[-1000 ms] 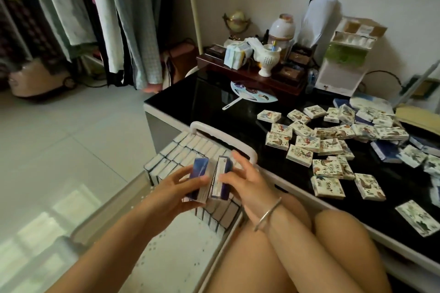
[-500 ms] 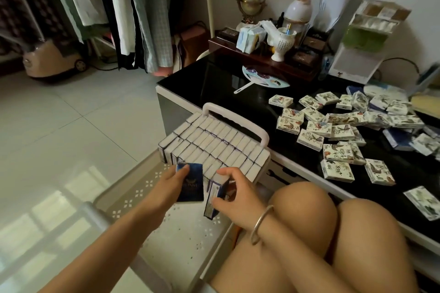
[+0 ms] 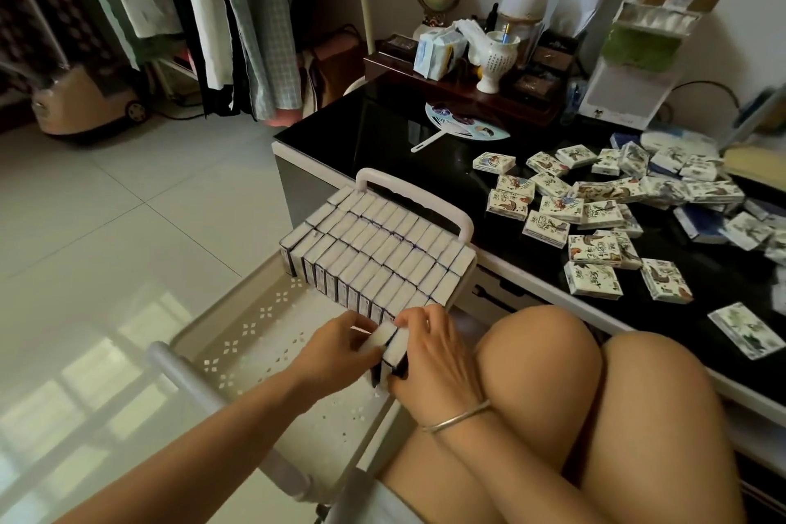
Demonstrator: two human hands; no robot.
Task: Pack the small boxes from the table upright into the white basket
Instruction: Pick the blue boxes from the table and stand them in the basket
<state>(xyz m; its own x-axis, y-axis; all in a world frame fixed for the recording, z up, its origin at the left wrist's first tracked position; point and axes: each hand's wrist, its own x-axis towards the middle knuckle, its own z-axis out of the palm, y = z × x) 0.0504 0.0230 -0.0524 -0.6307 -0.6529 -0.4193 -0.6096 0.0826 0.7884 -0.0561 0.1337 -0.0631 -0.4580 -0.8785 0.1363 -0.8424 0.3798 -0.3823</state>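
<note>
I see the left hand and the right hand close together low in the white basket, just in front of my knees. The left hand's fingers curl round one box; the right hand's fingers curl over a second box and pinch it. Both boxes stand on edge, pale narrow sides up, touching side by side next to the basket's right wall, at the near end of the packed boxes. Those fill the far part of the basket in tight upright rows, reaching back to its handle. I cannot tell whether the held pair rests on the basket floor. The loose boxes lie flat and scattered on the black surface to the right, well apart from both hands. A fan lies on the surface beyond them, and a bangle sits on the right wrist.
</note>
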